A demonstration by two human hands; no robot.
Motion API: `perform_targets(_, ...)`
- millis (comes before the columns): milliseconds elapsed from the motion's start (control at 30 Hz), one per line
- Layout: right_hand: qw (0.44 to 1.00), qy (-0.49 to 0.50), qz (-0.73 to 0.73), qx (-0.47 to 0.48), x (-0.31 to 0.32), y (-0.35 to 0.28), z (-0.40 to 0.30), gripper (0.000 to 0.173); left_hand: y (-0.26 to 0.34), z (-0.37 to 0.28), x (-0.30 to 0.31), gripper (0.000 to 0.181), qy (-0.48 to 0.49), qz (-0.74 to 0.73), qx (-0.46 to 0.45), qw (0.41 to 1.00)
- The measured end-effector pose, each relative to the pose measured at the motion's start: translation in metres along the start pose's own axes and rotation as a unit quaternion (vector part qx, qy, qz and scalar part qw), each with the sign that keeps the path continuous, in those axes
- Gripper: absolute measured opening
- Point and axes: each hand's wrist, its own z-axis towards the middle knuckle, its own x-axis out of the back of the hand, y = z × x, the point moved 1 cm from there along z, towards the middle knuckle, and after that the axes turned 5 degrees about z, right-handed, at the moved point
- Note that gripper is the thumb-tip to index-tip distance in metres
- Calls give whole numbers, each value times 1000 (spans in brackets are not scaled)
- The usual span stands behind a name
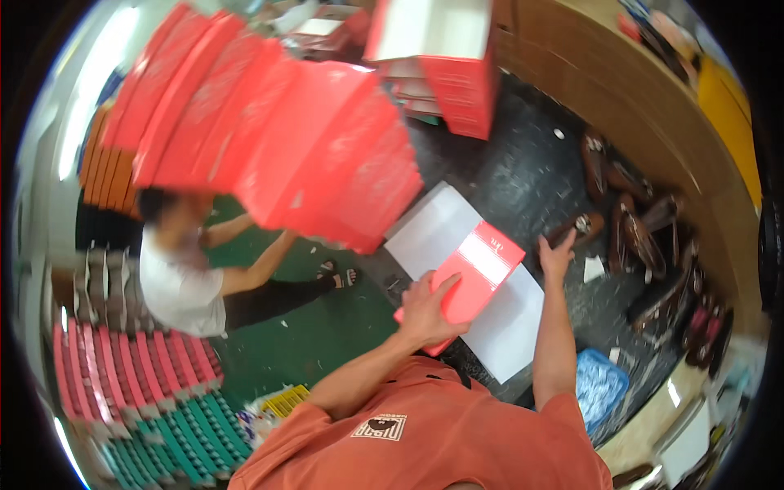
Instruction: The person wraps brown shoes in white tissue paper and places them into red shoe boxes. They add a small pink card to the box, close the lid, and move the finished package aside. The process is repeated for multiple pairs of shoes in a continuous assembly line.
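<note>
My left hand [432, 312] spreads over the near end of a closed red shoebox [468, 278] and grips it. The box bears writing and lies at a slant across white paper [505, 343] on the dark tabletop. To its right my right hand [557, 257] has its fingers apart at a brown shoe [572, 229] with an ornament on its upper. The fingertips overlap the shoe's edge; whether they touch it is hard to tell. More brown shoes [637, 236] lie in a loose group beyond that hand.
A co-worker [184, 269] in a white shirt stands at the left, behind a tall stack of red boxes [275, 135]. Open red boxes [456, 92] are piled at the table's far end. A blue plastic-wrapped bundle [600, 386] lies near my right arm. Shoebox stacks [135, 373] line the left side.
</note>
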Motion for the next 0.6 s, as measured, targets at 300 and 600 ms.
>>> perform_targets(300, 846, -199, 475, -139, 45, -53, -95, 82, -50, -9, 394, 83, 316, 106, -98, 938)
perform_targets(600, 973, -153, 166, 44, 12, 3, -245, 75, -69, 18, 345, 63, 481, 224, -219, 819)
